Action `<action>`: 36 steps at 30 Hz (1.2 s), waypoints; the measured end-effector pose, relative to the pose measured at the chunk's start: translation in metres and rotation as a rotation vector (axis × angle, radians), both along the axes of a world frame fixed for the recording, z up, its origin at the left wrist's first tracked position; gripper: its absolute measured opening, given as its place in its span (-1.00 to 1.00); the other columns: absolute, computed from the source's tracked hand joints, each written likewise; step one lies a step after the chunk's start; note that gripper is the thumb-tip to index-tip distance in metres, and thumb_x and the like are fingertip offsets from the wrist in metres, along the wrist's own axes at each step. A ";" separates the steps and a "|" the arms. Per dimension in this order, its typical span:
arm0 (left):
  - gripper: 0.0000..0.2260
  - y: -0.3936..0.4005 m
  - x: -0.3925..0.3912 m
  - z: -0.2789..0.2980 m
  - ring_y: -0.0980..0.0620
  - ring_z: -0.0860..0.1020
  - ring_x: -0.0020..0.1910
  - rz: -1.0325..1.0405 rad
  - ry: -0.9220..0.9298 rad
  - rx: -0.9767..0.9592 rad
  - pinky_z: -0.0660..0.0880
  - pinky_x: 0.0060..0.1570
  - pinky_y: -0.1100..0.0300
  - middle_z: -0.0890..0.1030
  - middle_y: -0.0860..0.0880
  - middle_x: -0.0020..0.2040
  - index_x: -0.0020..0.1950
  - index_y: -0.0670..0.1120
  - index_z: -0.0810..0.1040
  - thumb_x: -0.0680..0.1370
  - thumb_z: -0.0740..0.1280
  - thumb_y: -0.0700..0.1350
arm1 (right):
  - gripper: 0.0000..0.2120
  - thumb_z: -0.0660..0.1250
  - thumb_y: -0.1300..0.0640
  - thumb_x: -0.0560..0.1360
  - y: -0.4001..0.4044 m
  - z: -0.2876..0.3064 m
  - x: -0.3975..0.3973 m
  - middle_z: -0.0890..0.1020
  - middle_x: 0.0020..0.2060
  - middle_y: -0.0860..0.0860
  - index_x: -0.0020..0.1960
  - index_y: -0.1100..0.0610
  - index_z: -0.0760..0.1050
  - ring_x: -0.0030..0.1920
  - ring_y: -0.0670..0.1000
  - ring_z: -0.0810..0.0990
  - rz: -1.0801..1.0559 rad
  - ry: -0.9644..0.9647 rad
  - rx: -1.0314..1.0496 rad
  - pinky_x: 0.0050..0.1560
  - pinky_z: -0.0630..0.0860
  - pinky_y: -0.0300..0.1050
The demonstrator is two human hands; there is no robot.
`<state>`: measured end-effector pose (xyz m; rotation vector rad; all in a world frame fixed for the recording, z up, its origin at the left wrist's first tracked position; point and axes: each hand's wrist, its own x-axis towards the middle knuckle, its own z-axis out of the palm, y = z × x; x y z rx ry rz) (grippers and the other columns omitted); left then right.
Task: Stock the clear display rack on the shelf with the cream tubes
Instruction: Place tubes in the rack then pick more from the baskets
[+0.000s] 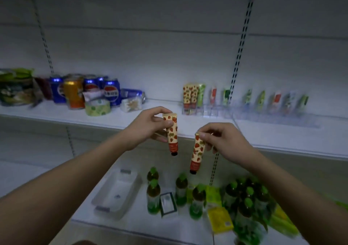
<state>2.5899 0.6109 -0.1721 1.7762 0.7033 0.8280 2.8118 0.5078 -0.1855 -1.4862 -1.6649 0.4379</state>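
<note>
The left hand (pixel 148 129) is gripping one cream strawberry-print plastic tube (pixel 171 134) cap-down; the right hand (pixel 224 141) is pinching another strawberry-print tube (pixel 197 151) beside it, both seemingly below the blurry clear plastic display rack (pixel 212 110).

One head-worn wide-angle view looks forward and slightly down from close range at the white shelf (pixel 131 120), another shelf nearer below.

This is a shop aisle with white metal retail shelving (pixel 131 120) on slotted uprights (pixel 243 43). Soda cans (pixel 111 92) crowd the middle left of the frame, green-capped bottles (pixel 153 195) fill the lower shelf at bottom centre, and a clear display rack (pixel 244 112) of cream tubes (pixel 190 94) stands at middle right.
</note>
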 end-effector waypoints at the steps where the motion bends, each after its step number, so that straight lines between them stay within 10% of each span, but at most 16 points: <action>1: -0.82 0.002 0.003 0.014 -0.19 0.68 -0.09 0.001 0.005 0.013 0.65 -0.10 -0.03 0.69 -0.20 -0.02 0.17 -0.16 0.52 0.58 0.33 -0.20 | -0.88 0.34 0.19 0.56 0.001 0.015 0.004 0.66 -0.31 0.01 -0.08 0.06 0.64 -0.35 -0.05 0.61 -0.011 -0.016 0.015 -0.33 0.57 -0.18; 11: -0.84 0.046 0.047 0.072 -0.07 0.68 -0.07 0.112 -0.025 0.067 0.64 -0.19 0.11 0.68 -0.14 -0.01 0.13 -0.16 0.63 0.57 0.34 -0.20 | -0.89 0.23 0.27 0.60 0.050 0.096 0.043 0.61 -0.23 0.08 -0.04 0.15 0.53 -0.32 0.01 0.64 -0.158 -0.147 0.080 -0.33 0.60 -0.22; 36: -0.87 0.178 0.141 0.032 0.08 0.64 -0.15 0.329 -0.048 0.328 0.64 -0.14 0.20 0.65 0.00 -0.08 0.04 -0.16 0.69 0.51 0.42 -0.23 | -0.85 0.24 0.25 0.60 0.222 0.079 0.066 0.59 0.01 0.04 0.05 0.09 0.56 -0.07 0.05 0.60 -0.309 -0.342 0.277 0.01 0.62 0.01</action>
